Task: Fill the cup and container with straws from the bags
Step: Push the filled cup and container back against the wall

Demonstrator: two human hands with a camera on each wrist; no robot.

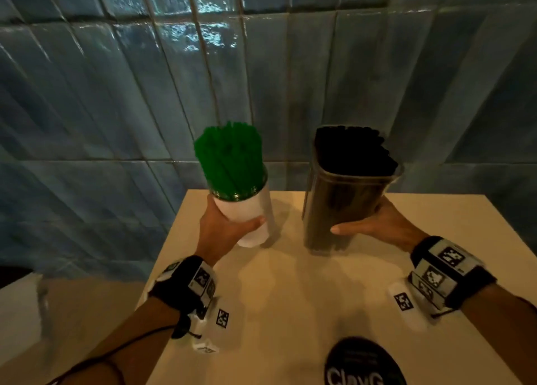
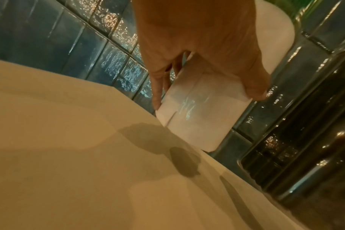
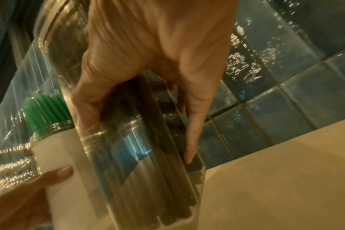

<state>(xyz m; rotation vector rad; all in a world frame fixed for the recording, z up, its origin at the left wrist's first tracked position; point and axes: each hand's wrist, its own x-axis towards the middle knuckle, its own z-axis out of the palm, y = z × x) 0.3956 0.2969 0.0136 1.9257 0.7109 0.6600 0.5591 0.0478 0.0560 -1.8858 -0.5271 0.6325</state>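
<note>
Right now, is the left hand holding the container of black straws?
No. The left hand grips the white cup of green straws; the right hand holds the clear container of black straws.

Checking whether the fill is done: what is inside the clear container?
The container, gripped by the right hand, is packed with upright black straws reaching just above its rim. The hand covers part of the wall, and how the straws sit at the bottom cannot be made out.

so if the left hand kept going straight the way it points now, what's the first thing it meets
The left hand already grips the white cup; past that, probably the blue tiled wall behind the table, though depth is unclear.
</note>
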